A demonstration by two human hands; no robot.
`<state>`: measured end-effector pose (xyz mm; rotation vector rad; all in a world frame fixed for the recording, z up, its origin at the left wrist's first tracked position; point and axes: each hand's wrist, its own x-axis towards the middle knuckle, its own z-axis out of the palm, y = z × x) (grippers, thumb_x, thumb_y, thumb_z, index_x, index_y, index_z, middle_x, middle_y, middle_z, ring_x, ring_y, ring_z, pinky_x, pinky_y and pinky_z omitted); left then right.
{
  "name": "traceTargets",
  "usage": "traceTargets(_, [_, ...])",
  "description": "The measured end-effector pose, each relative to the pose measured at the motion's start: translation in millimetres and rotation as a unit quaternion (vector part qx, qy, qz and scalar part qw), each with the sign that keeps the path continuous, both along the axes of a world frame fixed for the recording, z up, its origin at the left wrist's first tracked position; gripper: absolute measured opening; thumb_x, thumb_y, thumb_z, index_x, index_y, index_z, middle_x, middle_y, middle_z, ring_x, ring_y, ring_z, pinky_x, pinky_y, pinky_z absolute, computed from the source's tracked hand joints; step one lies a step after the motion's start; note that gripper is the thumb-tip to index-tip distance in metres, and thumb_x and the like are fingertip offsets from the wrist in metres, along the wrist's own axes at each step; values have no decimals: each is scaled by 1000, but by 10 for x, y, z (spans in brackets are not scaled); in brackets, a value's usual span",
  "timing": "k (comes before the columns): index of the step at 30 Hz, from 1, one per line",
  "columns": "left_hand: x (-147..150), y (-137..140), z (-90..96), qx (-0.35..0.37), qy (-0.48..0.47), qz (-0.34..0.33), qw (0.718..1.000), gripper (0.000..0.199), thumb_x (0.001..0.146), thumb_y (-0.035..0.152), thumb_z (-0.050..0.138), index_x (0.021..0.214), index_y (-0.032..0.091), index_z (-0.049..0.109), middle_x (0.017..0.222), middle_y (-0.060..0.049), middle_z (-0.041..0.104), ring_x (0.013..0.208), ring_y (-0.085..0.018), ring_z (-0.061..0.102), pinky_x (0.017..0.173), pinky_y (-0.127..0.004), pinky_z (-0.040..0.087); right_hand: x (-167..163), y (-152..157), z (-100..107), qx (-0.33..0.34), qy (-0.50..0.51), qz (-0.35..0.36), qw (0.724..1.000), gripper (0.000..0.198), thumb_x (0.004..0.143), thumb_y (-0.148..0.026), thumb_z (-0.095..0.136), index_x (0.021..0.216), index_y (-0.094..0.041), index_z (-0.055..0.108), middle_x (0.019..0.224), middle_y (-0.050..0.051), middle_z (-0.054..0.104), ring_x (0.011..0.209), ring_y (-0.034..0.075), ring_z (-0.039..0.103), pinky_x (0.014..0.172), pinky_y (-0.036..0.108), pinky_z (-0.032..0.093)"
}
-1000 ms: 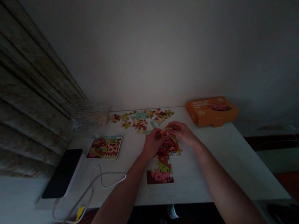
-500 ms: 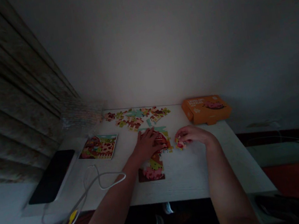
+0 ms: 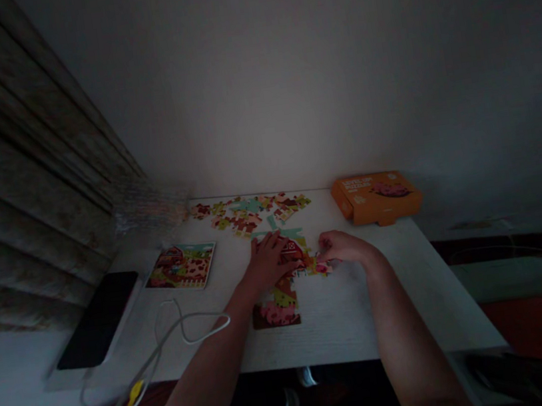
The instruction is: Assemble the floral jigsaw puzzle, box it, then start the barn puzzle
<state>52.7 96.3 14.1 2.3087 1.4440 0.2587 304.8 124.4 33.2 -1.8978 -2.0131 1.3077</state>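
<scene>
A partly joined jigsaw puzzle [image 3: 275,313] with a red barn and pink shapes lies on the white table. My left hand [image 3: 269,260] rests on it, fingers spread across the barn section and covering part of the picture. Beside the puzzle's right edge, my right hand [image 3: 340,247] pinches a small pink and yellow puzzle piece [image 3: 323,265]. That piece touches or nearly touches the barn section; the exact fit is too small to tell. Several loose puzzle pieces [image 3: 247,216] are spread along the back of the table.
A picture card [image 3: 182,267] with a farm scene lies at the left. Near it are a black phone [image 3: 98,320] and a looping white cable [image 3: 182,329]. An orange puzzle box [image 3: 376,198] stands at the back right. Clear plastic wrapping [image 3: 146,210] sits by the curtain.
My right hand has moved left with the puzzle piece, bringing it up against the puzzle's right edge. My left hand stays on the puzzle.
</scene>
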Motion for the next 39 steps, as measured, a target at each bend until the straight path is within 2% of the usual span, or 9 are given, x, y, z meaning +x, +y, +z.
traceTargets(4, [-1,-12,2,-4,-5,3,1000,71,93,68,55,148,23,51,165,-16,36,154,-34,28,125,-63,10,-15,1,19,49,-77,13,996,26,60,-25,81,66,-21,56,66,-3,59,64,14,53,54,25,32])
traceTargets(8, [38,-7,-22,15,-28,23,999,62,92,62,62,141,25,58,160,-13,44,150,-33,36,124,-62,15,12,6,7,64,-55,23,996,28,57,-26,80,63,-22,53,65,-3,56,63,14,49,54,26,30])
traceTargets(11, [32,65,10,44,-67,84,993,33,95,47,62,119,27,71,139,-9,66,133,-29,55,120,-55,27,37,33,-22,79,-11,25,997,34,61,-35,80,61,-23,49,62,-4,52,60,14,45,54,27,29])
traceTargets(14, [-143,228,68,100,-89,187,973,19,97,30,58,106,25,74,122,-8,73,121,-26,62,115,-48,35,36,82,-61,138,25,0,990,40,73,-51,72,60,-24,44,58,-4,48,59,14,42,53,27,28])
traceTargets(17, [-490,437,84,148,-83,304,938,20,95,22,56,109,23,71,125,-9,69,122,-27,61,111,-46,40,14,124,-103,201,13,-37,979,42,81,-55,64,60,-24,44,57,-2,48,57,15,42,54,28,28])
traceTargets(21, [-897,631,14,138,-41,392,909,40,92,27,63,131,17,62,142,-18,59,133,-32,55,113,-44,39,-14,137,-133,212,1,-42,976,37,85,-50,62,63,-24,48,59,-1,52,57,16,45,57,29,29])
traceTargets(26, [-988,685,-67,112,-9,381,918,41,91,35,64,128,19,64,135,-17,65,130,-33,56,113,-49,38,-33,135,-139,230,2,-45,972,31,85,-48,62,69,-23,53,63,0,58,60,17,51,58,29,31])
traceTargets(35, [-1019,719,-18,56,-61,443,893,47,84,27,68,130,22,58,118,-12,74,120,-33,63,110,-51,38,-38,140,-162,227,22,-51,972,29,86,-50,61,80,-22,65,62,1,60,57,17,52,56,28,33])
traceTargets(39, [-1035,722,-33,76,-33,466,881,62,81,36,73,137,18,54,139,-21,61,131,-40,55,110,-56,38,-35,133,-172,230,30,-60,971,27,86,-48,62,84,-22,67,63,1,63,58,17,54,56,28,35])
